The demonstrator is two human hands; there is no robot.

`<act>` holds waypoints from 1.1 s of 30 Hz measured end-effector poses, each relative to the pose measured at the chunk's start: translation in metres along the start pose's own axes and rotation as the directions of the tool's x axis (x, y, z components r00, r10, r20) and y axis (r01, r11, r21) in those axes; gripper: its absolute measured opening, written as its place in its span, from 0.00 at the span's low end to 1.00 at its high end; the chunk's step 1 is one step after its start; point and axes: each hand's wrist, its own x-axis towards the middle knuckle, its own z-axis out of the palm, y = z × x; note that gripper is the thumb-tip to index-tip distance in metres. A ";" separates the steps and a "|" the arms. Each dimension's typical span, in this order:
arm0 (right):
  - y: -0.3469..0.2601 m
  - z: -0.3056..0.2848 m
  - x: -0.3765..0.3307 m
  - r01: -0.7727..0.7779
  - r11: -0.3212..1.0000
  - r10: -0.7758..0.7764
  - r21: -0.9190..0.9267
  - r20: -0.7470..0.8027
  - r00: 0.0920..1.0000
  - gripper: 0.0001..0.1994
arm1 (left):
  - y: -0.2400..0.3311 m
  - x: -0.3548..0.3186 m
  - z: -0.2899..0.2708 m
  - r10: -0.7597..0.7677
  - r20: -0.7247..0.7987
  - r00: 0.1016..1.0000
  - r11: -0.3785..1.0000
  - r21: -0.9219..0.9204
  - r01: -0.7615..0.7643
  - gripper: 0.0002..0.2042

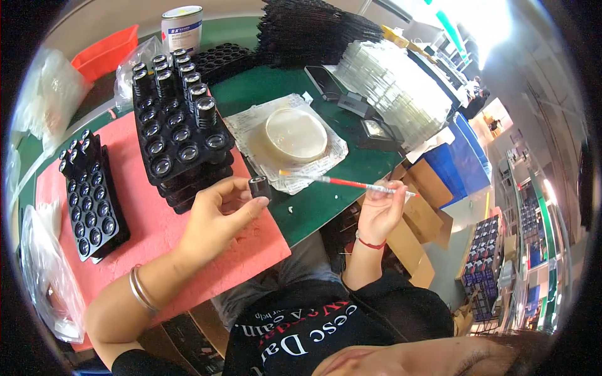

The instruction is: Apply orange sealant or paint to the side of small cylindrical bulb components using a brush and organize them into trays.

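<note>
My left hand [219, 216] pinches a small black cylindrical lens barrel [259, 187] between thumb and fingers, just above the pink mat [157, 232]. My right hand [379, 213] grips a thin red-and-white stick [351, 183] that points left, with its tip over the clear bags under a round white dish [296, 135]. A black tray [179, 135] filled with several lens barrels sits on a stack just beyond my left hand. A second black tray [91, 203] of lenses lies at the left of the mat.
A green table top [326, 200] carries a white tin [182, 28], a red bin [106, 53], stacked black trays [307, 31], stacked clear trays [395, 88] and plastic bags [44, 269]. Cardboard boxes [420, 207] and blue crates stand beside the table's right edge.
</note>
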 end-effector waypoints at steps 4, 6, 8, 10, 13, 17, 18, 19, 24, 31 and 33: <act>-0.003 0.008 -0.006 0.004 0.999 -0.008 0.048 0.087 0.996 0.11 | 0.003 -0.001 -0.001 -0.029 -0.004 1.000 1.000 0.007 0.029 0.10; -0.003 0.014 -0.008 0.028 0.999 -0.031 0.025 0.099 0.995 0.11 | 0.004 -0.001 0.000 -0.028 -0.004 1.000 0.999 0.015 0.029 0.10; -0.002 0.012 -0.008 0.052 0.999 -0.052 0.004 0.115 0.992 0.11 | 0.004 0.000 0.000 -0.027 -0.007 1.000 0.999 0.023 0.027 0.10; 0.002 0.004 -0.007 0.072 0.993 -0.063 -0.091 0.096 0.993 0.14 | 0.003 0.000 0.000 -0.021 -0.003 1.000 1.000 0.009 0.021 0.10; 0.003 0.006 -0.007 0.114 0.987 -0.104 -0.112 0.096 0.990 0.14 | 0.004 0.000 0.000 -0.019 0.012 1.000 1.000 -0.007 0.019 0.10; 0.004 0.005 -0.007 0.122 0.987 -0.116 -0.103 0.066 0.991 0.13 | 0.002 -0.001 -0.001 -0.001 0.011 1.000 1.000 -0.006 0.001 0.10; 0.004 0.003 -0.006 0.132 0.983 -0.121 -0.125 0.093 0.988 0.13 | 0.002 -0.001 -0.001 0.007 0.016 1.000 1.000 -0.010 -0.007 0.11; 0.004 0.002 -0.005 0.142 0.979 -0.125 -0.147 0.120 0.985 0.13 | 0.002 0.000 -0.001 0.014 0.020 1.000 1.000 -0.013 -0.014 0.11; 0.003 0.002 -0.006 0.166 0.972 -0.145 -0.168 0.130 0.981 0.13 | 0.001 -0.002 -0.003 -0.012 0.060 0.998 1.000 -0.021 0.013 0.12; 0.018 0.003 0.005 0.232 0.956 -0.225 -0.178 0.055 0.973 0.13 | 0.004 -0.006 0.000 0.043 0.111 0.993 0.997 0.053 -0.049 0.12; 0.029 0.008 0.011 0.237 0.938 -0.246 -0.253 -0.007 0.969 0.15 | 0.017 -0.014 0.000 0.087 0.116 0.989 0.946 0.301 -0.119 0.13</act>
